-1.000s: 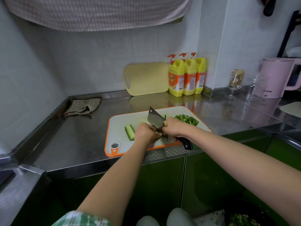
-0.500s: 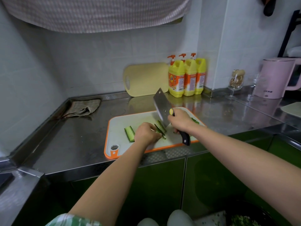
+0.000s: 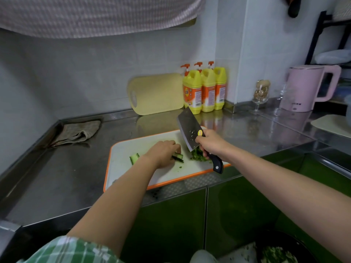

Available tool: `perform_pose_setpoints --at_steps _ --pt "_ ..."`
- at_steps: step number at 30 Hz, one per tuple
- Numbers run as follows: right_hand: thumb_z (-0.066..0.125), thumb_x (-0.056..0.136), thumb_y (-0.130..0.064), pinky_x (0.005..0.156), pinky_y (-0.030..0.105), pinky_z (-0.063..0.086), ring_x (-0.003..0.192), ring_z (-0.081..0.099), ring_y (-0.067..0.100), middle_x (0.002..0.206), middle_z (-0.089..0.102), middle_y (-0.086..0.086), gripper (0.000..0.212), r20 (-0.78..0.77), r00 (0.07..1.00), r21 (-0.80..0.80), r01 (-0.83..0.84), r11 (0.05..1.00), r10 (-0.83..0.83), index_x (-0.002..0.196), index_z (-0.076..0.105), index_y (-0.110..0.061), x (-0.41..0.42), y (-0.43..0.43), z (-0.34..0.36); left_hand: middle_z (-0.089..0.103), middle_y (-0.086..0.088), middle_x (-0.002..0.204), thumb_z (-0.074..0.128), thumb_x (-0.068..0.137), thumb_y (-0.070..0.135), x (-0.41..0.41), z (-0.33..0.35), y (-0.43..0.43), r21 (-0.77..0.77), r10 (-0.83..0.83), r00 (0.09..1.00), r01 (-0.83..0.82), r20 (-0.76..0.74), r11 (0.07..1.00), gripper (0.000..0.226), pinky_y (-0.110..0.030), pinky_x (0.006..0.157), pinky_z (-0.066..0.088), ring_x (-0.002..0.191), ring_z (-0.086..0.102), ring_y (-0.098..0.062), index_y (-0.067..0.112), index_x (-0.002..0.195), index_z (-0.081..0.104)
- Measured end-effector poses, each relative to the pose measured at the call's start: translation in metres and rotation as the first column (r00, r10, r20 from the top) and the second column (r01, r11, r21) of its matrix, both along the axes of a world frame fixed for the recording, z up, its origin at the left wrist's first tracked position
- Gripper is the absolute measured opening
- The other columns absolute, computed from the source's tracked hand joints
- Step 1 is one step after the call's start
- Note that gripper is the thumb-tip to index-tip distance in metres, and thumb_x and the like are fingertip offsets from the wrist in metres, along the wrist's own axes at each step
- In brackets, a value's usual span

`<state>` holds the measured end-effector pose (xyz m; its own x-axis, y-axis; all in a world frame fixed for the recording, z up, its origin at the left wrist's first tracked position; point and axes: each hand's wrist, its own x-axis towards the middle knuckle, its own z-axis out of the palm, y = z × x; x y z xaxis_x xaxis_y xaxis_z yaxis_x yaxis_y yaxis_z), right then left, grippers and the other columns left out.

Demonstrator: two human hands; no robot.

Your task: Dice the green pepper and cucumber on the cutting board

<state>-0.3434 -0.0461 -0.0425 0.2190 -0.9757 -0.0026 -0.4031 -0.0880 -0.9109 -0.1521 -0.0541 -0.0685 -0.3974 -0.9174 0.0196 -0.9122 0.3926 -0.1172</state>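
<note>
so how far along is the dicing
Done: a pile of diced green bits lies on the cutting board. In hand: the left hand holds cucumber strips, and the right hand grips the cleaver, lifted above the board. Left: those strips and a cucumber chunk beside them, both undiced.

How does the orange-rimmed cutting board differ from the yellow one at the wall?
The orange-rimmed cutting board lies flat on the steel counter; the yellow cutting board stands on edge against the tiled wall. The orange-rimmed one is white and carries cucumber strips and diced greens; the yellow one carries nothing. Both are rectangular with rounded corners.
</note>
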Motion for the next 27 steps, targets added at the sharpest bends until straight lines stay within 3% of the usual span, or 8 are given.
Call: perform_pose_setpoints --at_steps 6,11,18,24,27 --pt "0.040 0.095 -0.009 0.040 0.022 0.037 0.038 0.043 0.016 0.058 0.045 0.007 0.019 -0.092 0.995 0.013 -0.047 0.999 0.048 0.077 0.041 -0.014 0.009 0.003 -0.002 0.055 -0.014 0.110 0.051 0.092 0.019 0.005 -0.009 0.015 -0.105 0.044 0.999 -0.044 0.000 0.993 0.023 -0.039 0.081 0.041 0.104 0.054 -0.034 0.008 0.112 0.056" --pt "0.040 0.095 -0.008 0.042 0.024 0.037 0.042 0.043 0.018 0.060 0.046 0.008 0.021 -0.141 0.986 0.020 -0.083 0.996 0.085 0.075 0.042 -0.013 0.015 0.013 0.001 0.057 -0.017 0.114 0.049 0.094 0.020 0.003 -0.008 0.026 -0.092 0.174 0.985 -0.175 -0.015 0.980 0.025 -0.039 0.084 0.043 0.105 0.056 -0.035 0.006 0.114 0.055" --pt "0.039 0.096 -0.008 0.042 0.024 0.037 0.044 0.044 0.020 0.060 0.046 0.009 0.023 -0.192 0.977 -0.003 -0.099 0.995 0.097 0.073 0.041 -0.012 0.020 0.021 0.005 0.058 -0.009 0.115 0.070 0.084 0.041 0.005 -0.008 0.041 -0.078 0.276 0.914 -0.312 -0.296 0.947 0.047 -0.034 0.086 0.045 0.103 0.057 -0.028 0.011 0.120 0.061" --pt "0.038 0.096 -0.008 0.045 0.025 0.039 0.045 0.046 0.020 0.063 0.048 0.009 0.020 -0.245 0.967 -0.001 -0.071 0.998 0.068 0.077 0.044 -0.012 0.018 0.027 0.003 0.072 0.000 0.089 0.075 0.078 0.021 0.008 -0.014 0.052 -0.081 0.268 0.814 -0.358 -0.515 0.930 0.009 -0.027 0.073 0.049 0.087 0.065 -0.021 0.015 0.085 0.075" --pt "0.039 0.095 -0.008 0.044 0.024 0.040 0.045 0.049 0.020 0.065 0.050 0.009 0.014 -0.328 0.942 -0.012 -0.075 0.997 0.067 0.083 0.046 -0.011 0.014 0.032 0.005 0.071 0.000 0.091 0.074 0.078 0.022 -0.001 -0.018 0.051 -0.084 0.267 0.787 -0.373 -0.556 0.924 0.011 -0.026 0.074 0.048 0.091 0.064 -0.021 0.020 0.089 0.074"
